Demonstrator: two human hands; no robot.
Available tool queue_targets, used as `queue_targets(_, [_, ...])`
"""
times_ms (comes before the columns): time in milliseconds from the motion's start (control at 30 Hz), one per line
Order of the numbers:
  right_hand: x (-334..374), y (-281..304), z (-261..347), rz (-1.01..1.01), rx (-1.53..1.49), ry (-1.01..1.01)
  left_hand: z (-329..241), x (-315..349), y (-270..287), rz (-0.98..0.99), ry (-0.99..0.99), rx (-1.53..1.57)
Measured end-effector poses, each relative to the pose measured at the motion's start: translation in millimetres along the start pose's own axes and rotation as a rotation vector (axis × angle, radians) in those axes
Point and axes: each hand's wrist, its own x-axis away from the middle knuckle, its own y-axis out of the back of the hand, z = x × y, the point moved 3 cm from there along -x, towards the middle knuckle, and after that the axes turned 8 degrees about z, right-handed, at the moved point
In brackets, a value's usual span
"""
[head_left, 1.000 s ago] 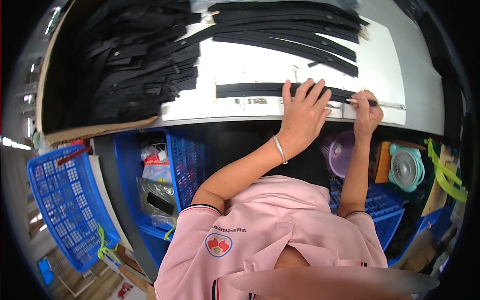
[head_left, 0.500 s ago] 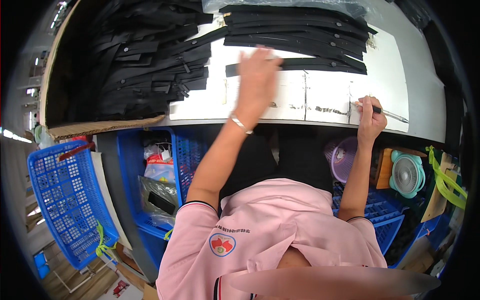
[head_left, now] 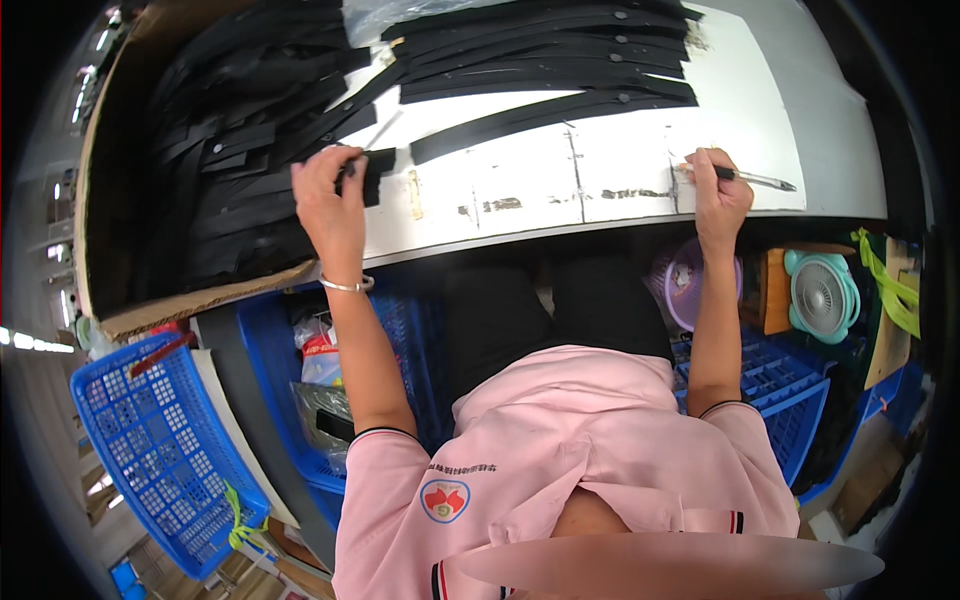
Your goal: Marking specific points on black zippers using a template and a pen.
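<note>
My left hand (head_left: 335, 195) is over the heap of loose black strips (head_left: 225, 200) in the cardboard box. Its thumb and fingers close on the end of a black strip (head_left: 383, 162). My right hand (head_left: 720, 195) rests on the white board (head_left: 640, 160) and holds a clear pen with a black grip (head_left: 770, 182). Between the hands, a single black strip (head_left: 540, 120) lies slanted above dark lines marked on the board. Beyond it, several black strips (head_left: 540, 50) with small grey round pieces lie side by side.
The cardboard box's front edge (head_left: 215, 300) is at the left. Below the table are a blue crate (head_left: 265, 340) with bags, a purple basket (head_left: 735, 275) and a teal fan (head_left: 822, 298). Another blue basket (head_left: 160, 440) stands further left. Clear plastic film (head_left: 400, 14) lies at the back.
My left hand has moved left, from the single strip to the heap, and now pinches a strip. The single strip lies more slanted. My right hand still holds the pen; the view has shifted.
</note>
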Motion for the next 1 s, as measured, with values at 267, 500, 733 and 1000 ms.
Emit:
queue_targets(267, [3.9,-6.8,29.5,-0.045,-0.042,-0.021,-118.7,4.3,-78.7,0.532,-0.029,0.528])
queue_targets(500, [35.0,-26.0,57.6,0.091,0.570,0.452,-167.9,-6.5,-118.9,0.528,-0.260,0.497])
queue_targets(733, [47.5,8.3,17.2,0.070,0.737,0.363,-153.8,13.6,-100.4,0.217,-0.174,0.329])
queue_targets(1000, [46.6,28.1,-1.8,-0.026,0.735,0.354,-117.0,63.4,-83.4,0.276,-0.171,0.089])
